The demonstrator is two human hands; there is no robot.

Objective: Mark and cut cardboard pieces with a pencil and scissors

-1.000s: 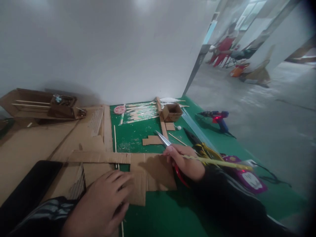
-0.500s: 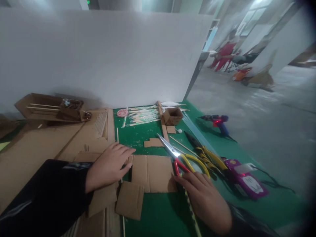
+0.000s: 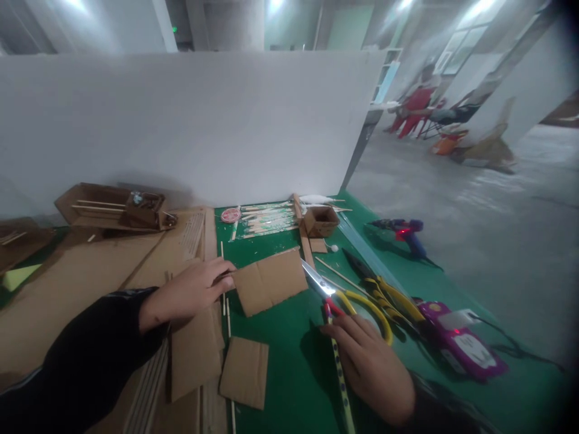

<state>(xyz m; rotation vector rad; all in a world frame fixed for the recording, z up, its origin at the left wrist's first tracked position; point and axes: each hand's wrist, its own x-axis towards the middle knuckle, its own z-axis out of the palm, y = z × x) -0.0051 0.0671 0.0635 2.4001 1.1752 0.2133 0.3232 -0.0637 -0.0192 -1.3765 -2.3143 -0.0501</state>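
Observation:
My left hand [image 3: 190, 292] pinches the left edge of a rectangular cardboard piece [image 3: 271, 281], which is tilted above the green table. On the right, my right hand [image 3: 364, 361] has its fingers closed around a yellow dotted strip [image 3: 341, 386], close to the scissors. The scissors [image 3: 323, 286], with red and yellow handles, lie pointing up and left, their tip beside the held cardboard. A smaller cardboard square [image 3: 244, 372] lies on the table below, and another cardboard piece [image 3: 195, 352] lies under my left forearm and hand.
Pliers [image 3: 384, 289] and a purple device [image 3: 464, 340] with a cable lie at the right, a glue gun [image 3: 402, 232] behind them. A small cardboard box [image 3: 320, 221] and wrapped sticks [image 3: 271, 218] stand near the white partition [image 3: 194, 126]. A person [image 3: 414, 108] sits in the background.
My left hand has lifted the cardboard piece off the table and tilted it, its far side now up by the scissors' tip. The view has shifted slightly upward.

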